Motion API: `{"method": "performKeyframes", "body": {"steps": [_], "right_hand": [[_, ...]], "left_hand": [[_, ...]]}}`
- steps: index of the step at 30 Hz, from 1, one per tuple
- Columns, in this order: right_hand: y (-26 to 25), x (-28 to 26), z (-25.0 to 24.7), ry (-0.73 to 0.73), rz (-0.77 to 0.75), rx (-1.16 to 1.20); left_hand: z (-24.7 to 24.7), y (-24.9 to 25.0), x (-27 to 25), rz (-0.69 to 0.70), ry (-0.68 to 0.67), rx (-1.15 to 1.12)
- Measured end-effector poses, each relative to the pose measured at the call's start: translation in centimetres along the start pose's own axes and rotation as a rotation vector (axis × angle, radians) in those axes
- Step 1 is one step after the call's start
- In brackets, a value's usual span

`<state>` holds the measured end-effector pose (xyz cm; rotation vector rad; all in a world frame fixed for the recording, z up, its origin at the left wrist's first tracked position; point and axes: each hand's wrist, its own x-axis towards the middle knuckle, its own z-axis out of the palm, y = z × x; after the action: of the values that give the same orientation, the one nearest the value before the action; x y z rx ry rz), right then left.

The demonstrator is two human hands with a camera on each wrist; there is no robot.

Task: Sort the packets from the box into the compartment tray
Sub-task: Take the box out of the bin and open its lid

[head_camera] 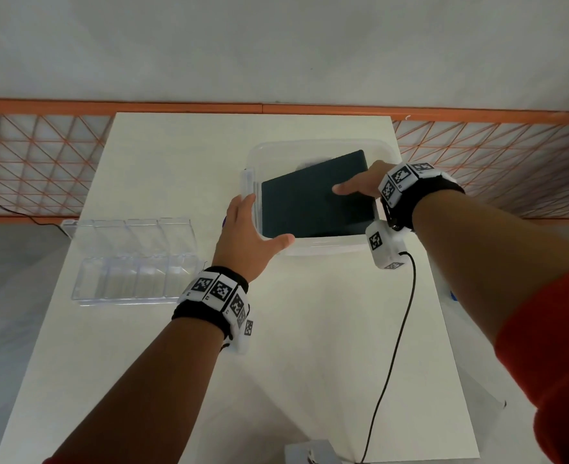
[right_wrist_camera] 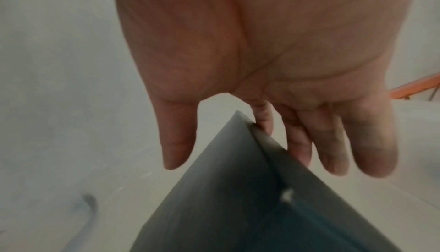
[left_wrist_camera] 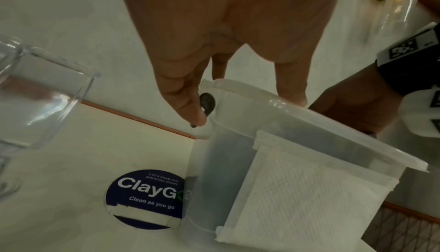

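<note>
A clear plastic box [head_camera: 323, 251] stands on the white table's far right part. A dark flat lid [head_camera: 309, 202] lies tilted over its opening and hides what is inside; no packets show. My left hand [head_camera: 242, 229] rests against the box's near left corner, fingers straight along the side and thumb spread along the front rim. My right hand [head_camera: 356, 187] holds the lid's right edge, thumb on top and fingers underneath. The right wrist view shows the lid [right_wrist_camera: 238, 199] between thumb and fingers [right_wrist_camera: 333, 152]. An empty clear compartment tray [head_camera: 135, 259] sits to the left.
A round blue ClayGo sticker [left_wrist_camera: 145, 194] is on the table beside the box [left_wrist_camera: 309, 124]. A black cable [head_camera: 400, 329] runs from my right wrist toward the near edge. An orange lattice railing [head_camera: 42, 162] lines the floor behind the table.
</note>
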<state>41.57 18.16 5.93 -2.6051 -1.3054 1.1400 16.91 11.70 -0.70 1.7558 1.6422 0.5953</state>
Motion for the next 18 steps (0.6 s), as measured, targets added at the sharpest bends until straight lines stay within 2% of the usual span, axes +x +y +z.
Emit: {"method": "performKeyframes", "body": {"steps": [8, 14, 18], "right_hand": [[-0.7, 0.0, 0.7, 0.068, -0.095, 0.262], [-1.5, -1.3, 0.1, 0.025, -0.181, 0.188], [-1.3, -2.6, -1.3, 0.062, -0.224, 0.324]], "left_hand": [[0.0, -0.1, 0.1, -0.024, 0.002, -0.012], [0.0, 0.0, 0.3, -0.03, -0.022, -0.003], [0.1, 0.4, 0.5, -0.04, -0.064, 0.004]]}}
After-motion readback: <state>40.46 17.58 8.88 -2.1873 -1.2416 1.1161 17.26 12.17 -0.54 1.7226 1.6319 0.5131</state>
